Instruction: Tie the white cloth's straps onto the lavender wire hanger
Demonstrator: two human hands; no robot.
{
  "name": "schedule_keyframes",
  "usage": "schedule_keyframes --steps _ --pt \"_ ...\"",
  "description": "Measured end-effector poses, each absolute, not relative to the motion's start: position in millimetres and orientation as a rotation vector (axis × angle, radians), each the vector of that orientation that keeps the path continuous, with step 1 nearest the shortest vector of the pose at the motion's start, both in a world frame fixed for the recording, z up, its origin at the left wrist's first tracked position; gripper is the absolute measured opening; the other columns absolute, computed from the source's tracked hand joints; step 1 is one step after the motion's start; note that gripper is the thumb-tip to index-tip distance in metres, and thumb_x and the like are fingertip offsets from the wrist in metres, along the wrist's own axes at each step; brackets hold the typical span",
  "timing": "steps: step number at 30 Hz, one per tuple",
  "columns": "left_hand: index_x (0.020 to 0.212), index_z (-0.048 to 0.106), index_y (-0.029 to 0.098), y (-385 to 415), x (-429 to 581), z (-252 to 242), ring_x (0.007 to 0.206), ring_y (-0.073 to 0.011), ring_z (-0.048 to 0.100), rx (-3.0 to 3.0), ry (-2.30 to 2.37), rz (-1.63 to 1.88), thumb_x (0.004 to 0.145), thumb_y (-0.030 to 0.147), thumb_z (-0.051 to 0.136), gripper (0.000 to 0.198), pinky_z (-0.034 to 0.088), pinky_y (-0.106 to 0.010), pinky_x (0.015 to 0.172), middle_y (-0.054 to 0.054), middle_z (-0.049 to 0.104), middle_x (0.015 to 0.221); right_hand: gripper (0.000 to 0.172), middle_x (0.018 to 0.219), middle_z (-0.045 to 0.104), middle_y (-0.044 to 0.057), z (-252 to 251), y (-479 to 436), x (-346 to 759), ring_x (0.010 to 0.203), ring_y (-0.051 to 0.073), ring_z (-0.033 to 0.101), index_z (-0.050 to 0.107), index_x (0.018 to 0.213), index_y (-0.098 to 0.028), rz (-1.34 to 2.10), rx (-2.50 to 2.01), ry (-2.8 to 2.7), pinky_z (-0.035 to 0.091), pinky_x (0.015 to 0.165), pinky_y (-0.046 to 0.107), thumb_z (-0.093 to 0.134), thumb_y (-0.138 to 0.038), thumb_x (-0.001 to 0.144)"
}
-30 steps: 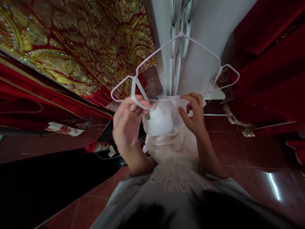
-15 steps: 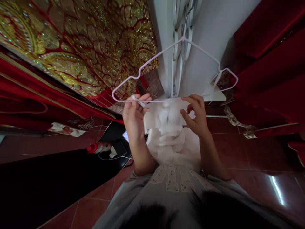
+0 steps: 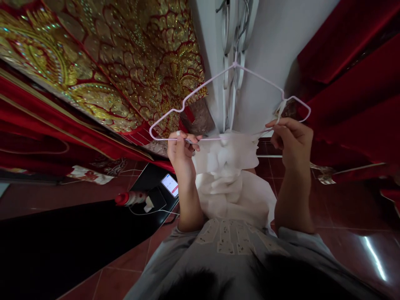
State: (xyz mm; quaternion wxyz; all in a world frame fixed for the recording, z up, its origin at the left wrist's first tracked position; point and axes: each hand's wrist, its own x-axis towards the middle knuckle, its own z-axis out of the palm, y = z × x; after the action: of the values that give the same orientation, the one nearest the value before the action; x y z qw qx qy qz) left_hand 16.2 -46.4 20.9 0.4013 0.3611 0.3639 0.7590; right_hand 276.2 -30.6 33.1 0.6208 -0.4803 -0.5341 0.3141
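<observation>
A white garment hangs below and between the fingers. The left hand curls its fingers at the lower bar of a pink hanger; I cannot tell whether they grip. The right hand, farther outward than a second ago, now pinches a white strap. Gold-sequined fabric hangs beyond the left fingers.

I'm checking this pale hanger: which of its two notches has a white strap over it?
The right notch, just above the right hand: a white strap loops over it, while the left notch is bare.
</observation>
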Motion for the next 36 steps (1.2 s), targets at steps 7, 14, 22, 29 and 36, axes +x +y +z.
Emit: schedule_keyframes --steps 7,14,22,29,36 --pt "0.089 0.059 0.022 -45 5 22 0.069 -0.0149 0.073 0.957 0.87 1.93 0.093 0.047 0.081 0.033 0.042 -0.017 0.043 0.002 0.059 0.063 0.039 0.056 0.043 -0.005 37 0 306 0.047 0.008 0.033 0.078 0.129 -0.037 0.106 -1.075 -1.143 0.028 0.047 0.027 0.078 -0.045 0.09" --pt "0.089 0.06 0.022 -44 9 21 0.07 -0.0153 0.073 0.949 0.878 1.891 0.09 0.049 0.082 0.035 0.044 -0.018 0.043 0.001 0.062 0.067 0.034 0.082 0.069 -0.002 -6 -1 340 0.058 0.016 0.059 0.077 0.121 -0.044 -0.018 -1.021 -0.919 0.043 0.049 0.031 0.08 -0.047 0.087" --pt "0.094 0.067 0.023 -47 19 9 0.084 -0.017 0.077 0.92 0.812 1.833 0.094 0.038 0.079 0.019 0.041 -0.016 0.042 -0.004 0.074 0.082 0.054 0.121 0.071 0.007 1 -42 268 0.062 0.01 0.052 0.07 0.135 -0.036 0.479 -1.135 -1.617 0.05 0.055 0.031 0.082 -0.05 0.084" --pt "0.09 0.081 0.021 -36 -14 -13 0.089 -0.0196 0.077 0.878 1.266 2.295 0.078 0.013 0.064 0.022 0.036 -0.018 0.043 -0.007 0.082 0.106 0.074 0.123 0.067 0.005 -7 -39 273 0.062 0.01 0.044 0.051 0.155 -0.043 0.477 -1.122 -1.673 0.055 0.063 0.036 0.078 -0.052 0.087" --pt "0.11 0.083 0.024 -24 -40 -1 0.116 -0.026 0.075 1.208 1.242 2.286 0.084 0.028 0.083 0.027 0.059 -0.039 0.101 -0.008 0.079 0.122 0.074 0.123 0.066 0.005 -11 -36 277 0.061 0.009 0.042 0.051 0.155 -0.043 0.484 -1.075 -1.709 0.052 0.061 0.034 0.079 -0.049 0.086"
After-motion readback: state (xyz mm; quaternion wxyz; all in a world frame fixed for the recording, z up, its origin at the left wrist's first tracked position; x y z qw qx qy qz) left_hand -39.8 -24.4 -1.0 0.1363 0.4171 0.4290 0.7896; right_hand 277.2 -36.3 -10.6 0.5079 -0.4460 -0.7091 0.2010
